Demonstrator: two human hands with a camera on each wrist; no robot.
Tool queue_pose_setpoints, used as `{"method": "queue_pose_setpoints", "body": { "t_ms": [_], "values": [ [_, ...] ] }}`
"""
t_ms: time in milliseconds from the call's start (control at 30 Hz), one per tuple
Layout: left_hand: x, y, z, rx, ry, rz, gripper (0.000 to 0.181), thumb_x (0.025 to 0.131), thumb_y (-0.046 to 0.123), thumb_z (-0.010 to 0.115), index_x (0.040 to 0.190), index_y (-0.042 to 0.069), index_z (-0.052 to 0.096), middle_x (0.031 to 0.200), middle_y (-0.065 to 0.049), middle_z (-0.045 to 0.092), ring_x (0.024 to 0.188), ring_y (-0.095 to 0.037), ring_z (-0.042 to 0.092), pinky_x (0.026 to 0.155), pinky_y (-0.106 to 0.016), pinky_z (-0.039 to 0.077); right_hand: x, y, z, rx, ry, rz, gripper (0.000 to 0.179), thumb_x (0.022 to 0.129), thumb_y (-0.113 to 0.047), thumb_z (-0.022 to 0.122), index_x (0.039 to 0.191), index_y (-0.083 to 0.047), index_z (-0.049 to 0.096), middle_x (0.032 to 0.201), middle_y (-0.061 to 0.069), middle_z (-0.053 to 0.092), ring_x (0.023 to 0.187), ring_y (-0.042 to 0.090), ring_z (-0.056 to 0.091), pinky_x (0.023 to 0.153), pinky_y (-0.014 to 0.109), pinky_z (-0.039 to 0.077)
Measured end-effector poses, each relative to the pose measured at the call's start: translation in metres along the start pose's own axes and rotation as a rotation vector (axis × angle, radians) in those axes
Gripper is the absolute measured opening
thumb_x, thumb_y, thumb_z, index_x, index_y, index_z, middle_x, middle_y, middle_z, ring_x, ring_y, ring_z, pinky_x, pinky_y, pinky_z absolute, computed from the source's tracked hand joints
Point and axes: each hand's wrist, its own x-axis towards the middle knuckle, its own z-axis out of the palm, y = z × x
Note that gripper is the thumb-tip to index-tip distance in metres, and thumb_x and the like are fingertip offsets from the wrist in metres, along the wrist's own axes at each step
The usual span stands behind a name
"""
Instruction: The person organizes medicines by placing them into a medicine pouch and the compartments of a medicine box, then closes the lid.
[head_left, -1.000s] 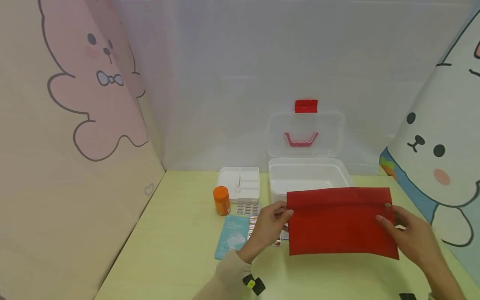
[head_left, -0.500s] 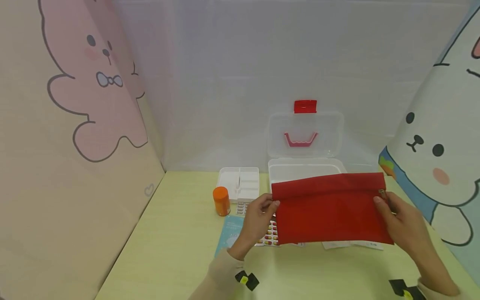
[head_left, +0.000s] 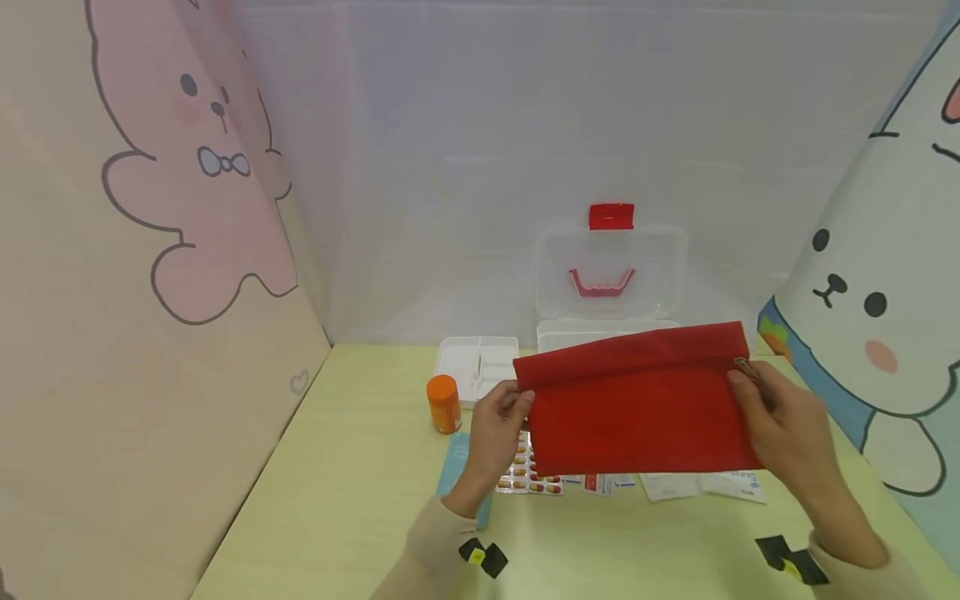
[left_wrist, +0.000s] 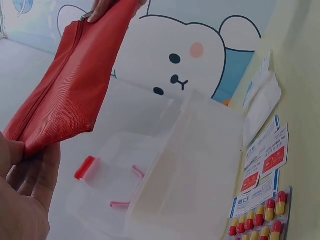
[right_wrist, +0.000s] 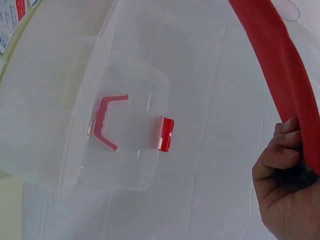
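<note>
A flat red zipper pouch (head_left: pixel 637 404) is held up above the table, stretched between both hands. My left hand (head_left: pixel 491 437) pinches its left edge between thumb and fingers. At the opposite end my right hand (head_left: pixel 787 425) grips the edge by the zipper pull (head_left: pixel 742 363). In the left wrist view the zipper runs along the pouch's length, and the left hand (left_wrist: pixel 30 190) holds its near corner. The right wrist view shows the right hand (right_wrist: pixel 282 175) with fingers curled over the red fabric. Behind the pouch, the white box (head_left: pixel 603 333) is mostly hidden.
The box's clear lid (head_left: pixel 660 267) stands raised at the back. To the left are a white compartment case (head_left: pixel 457 358), an orange bottle (head_left: pixel 444 408) and a blue packet (head_left: pixel 453 467). Capsule blisters (head_left: pixel 517 475) and white packets (head_left: pixel 701 485) lie below the pouch.
Both hands have moved the red pouch left and up, raising its right end higher. The packets on the right have come into view, while the left hand and forearm now cover more of the blue packet.
</note>
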Motion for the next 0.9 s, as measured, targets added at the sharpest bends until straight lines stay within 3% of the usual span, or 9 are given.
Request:
{"method": "queue_pose_setpoints", "body": {
  "t_ms": [167,367,600,800,900],
  "values": [
    [-0.001,0.006,-0.002,-0.025,0.028,-0.052,0.020,0.099,0.010,0.057,0.113,-0.003,0.064,0.099,-0.025,0.071,0.074,-0.004,0.067,0.069,-0.024,0.058,0.007,-0.011,0.002,0.018,0.020,-0.061,0.013,0.096,-0.007,0.060,0.103,0.003,0.065,0.071,0.016,0.064,0.058,-0.014,0.044,0.050,0.005,0.040],
    [-0.001,-0.008,-0.005,-0.048,0.042,-0.038,0.025,0.098,0.021,0.059,0.113,0.000,0.065,0.098,-0.022,0.072,0.075,-0.006,0.068,0.068,-0.025,0.059,0.014,-0.025,0.003,0.016,0.008,-0.142,0.016,0.097,-0.004,0.055,0.107,0.005,0.063,0.072,0.013,0.063,0.060,-0.010,0.045,0.051,0.006,0.041],
    [-0.005,0.010,-0.009,-0.078,0.060,-0.044,0.022,0.099,0.011,0.058,0.110,-0.007,0.063,0.096,-0.031,0.069,0.072,-0.003,0.067,0.068,-0.023,0.058,0.016,-0.037,0.006,0.044,-0.033,-0.176,0.016,0.099,-0.004,0.053,0.110,0.006,0.060,0.075,0.013,0.067,0.064,-0.012,0.049,0.055,0.005,0.044],
    [-0.005,0.007,-0.010,-0.105,0.066,-0.067,0.022,0.098,0.010,0.058,0.110,-0.008,0.062,0.099,-0.031,0.068,0.073,-0.005,0.068,0.069,-0.023,0.058,0.016,-0.039,0.008,0.047,-0.007,-0.206,0.013,0.097,-0.002,0.054,0.105,0.006,0.062,0.075,0.014,0.068,0.062,-0.011,0.052,0.057,0.004,0.044],
    [-0.002,-0.003,-0.010,-0.109,0.069,-0.091,0.022,0.098,0.010,0.058,0.111,-0.008,0.062,0.101,-0.031,0.068,0.074,-0.006,0.067,0.069,-0.023,0.058,0.017,-0.039,0.008,0.045,-0.004,-0.226,0.012,0.096,-0.001,0.055,0.103,0.005,0.062,0.075,0.014,0.069,0.063,-0.011,0.054,0.057,0.003,0.044]
  ]
}}
